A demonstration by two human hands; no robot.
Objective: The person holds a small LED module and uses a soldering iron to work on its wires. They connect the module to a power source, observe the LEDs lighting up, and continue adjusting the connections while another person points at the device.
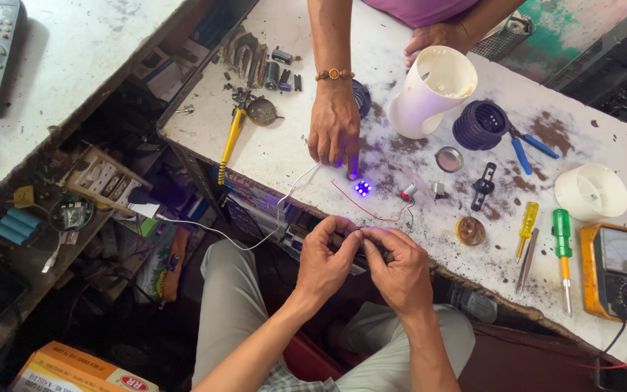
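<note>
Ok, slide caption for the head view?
Both hands pinch a small part at the bench edge; another person's hand touches glowing LEDs.

Single head view: looks steeply down, close over worn white workbench (pixel 292 145) edge and wearer's lap.

Between the hands (pixel 361 254) and the glowing violet light board (pixel 362 188) the white stained surface (pixel 284 149) is open, crossed only by a thin red wire (pixel 371 210). Another person's hand (pixel 334 131) blocks the far side; two screwdrivers (pixel 546 239) crowd the right.

Orange-white carton (pixel 81 370), bottom left
</note>
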